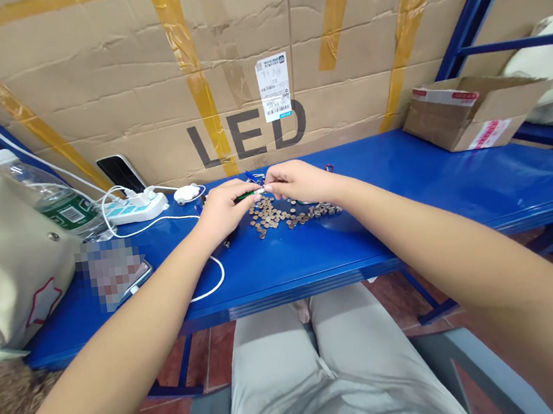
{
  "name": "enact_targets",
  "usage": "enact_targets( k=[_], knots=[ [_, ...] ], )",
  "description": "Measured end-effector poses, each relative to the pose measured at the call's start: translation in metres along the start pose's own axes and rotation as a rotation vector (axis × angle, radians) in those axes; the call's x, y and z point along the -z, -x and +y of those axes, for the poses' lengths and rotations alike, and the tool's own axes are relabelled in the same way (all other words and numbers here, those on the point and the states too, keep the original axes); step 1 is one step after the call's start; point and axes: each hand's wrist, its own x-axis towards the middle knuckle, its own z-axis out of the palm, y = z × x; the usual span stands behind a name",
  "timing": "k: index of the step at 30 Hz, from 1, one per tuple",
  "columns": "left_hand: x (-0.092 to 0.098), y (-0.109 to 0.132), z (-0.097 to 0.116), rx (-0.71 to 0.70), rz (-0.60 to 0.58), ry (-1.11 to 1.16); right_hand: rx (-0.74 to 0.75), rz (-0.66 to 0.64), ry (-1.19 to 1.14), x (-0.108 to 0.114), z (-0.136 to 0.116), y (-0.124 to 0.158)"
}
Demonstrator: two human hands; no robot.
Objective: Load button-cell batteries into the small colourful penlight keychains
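Note:
Over the blue table, my left hand (223,207) is closed around a slim green stick (244,197) with a pale tip; its exact kind is too small to make out. The fingertips of my right hand (296,181) pinch the pale tip, so the two hands meet there. Just below them lies a spread of small round metal discs (270,216), like coins or button cells, brownish on the left. A greyer cluster of discs (324,209) lies under my right wrist. Small blue items behind my hands are partly hidden.
On the left stand a white power strip (138,207) with cables, a large plastic bottle (61,200), a phone (137,281) and a beige bag (4,247). An open cardboard box (471,109) sits back right. A large LED carton (140,82) walls off the rear.

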Motion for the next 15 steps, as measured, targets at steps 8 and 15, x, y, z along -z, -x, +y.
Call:
enact_targets(
  k=[8, 15],
  knots=[
    [0.006, 0.0016, 0.0064, -0.154, 0.012, -0.317, -0.286, -0.195, -0.661, 0.0002, -0.0015, 0.0013],
    [0.0036, -0.0035, 0.0104, 0.062, 0.031, 0.056, -0.032, 0.032, -0.08, -0.001, -0.0044, -0.0012]
  ],
)
